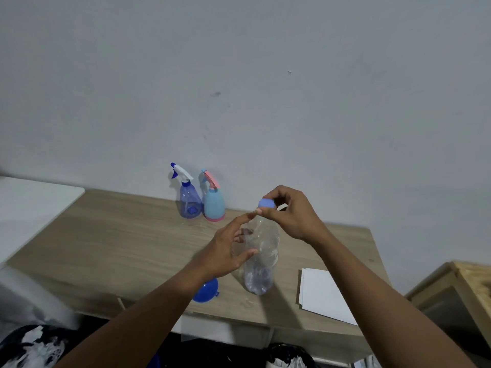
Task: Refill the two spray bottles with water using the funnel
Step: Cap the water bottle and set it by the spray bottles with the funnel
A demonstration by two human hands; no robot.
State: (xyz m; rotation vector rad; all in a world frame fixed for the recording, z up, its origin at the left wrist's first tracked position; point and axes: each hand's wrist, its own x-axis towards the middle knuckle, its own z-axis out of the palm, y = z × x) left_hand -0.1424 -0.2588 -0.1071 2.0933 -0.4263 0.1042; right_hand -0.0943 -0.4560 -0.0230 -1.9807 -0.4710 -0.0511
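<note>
Grey wall at the back, wood-grain bench (132,235) in front of it w/ everything laid out. Both targets stand at the far edge against the wall, touching or nearly so: blue spray bottle (189,201) on the left, teal-and-pink spray bottle (214,205) just right of it. Both have trigger heads on, so neither is opened yet.

Centre of the bench: clear water bottle (261,261), upright, some water visible in it. My right hand (292,219) pinches its blue cap (266,203) btwn thumb and fingertips at the neck. I can't tell whether the cap is threaded on or already free. My left hand (225,251) is spread and relaxed against the bottle's left side, thumb across the front, steadying rather than gripping.

The blue funnel (206,290) lies near the front edge, partly hidden under my left forearm. White paper sheets (321,293) sit to the right.

Step in hand, as I read it: uncapping the water source, i.e. very early, nothing refilled.

Next I'd need the cap put down, then a spray head unscrewed and the funnel seated in that neck before any pouring. The thin bottle prob. buckles if squeezed, so hold it light.
</note>
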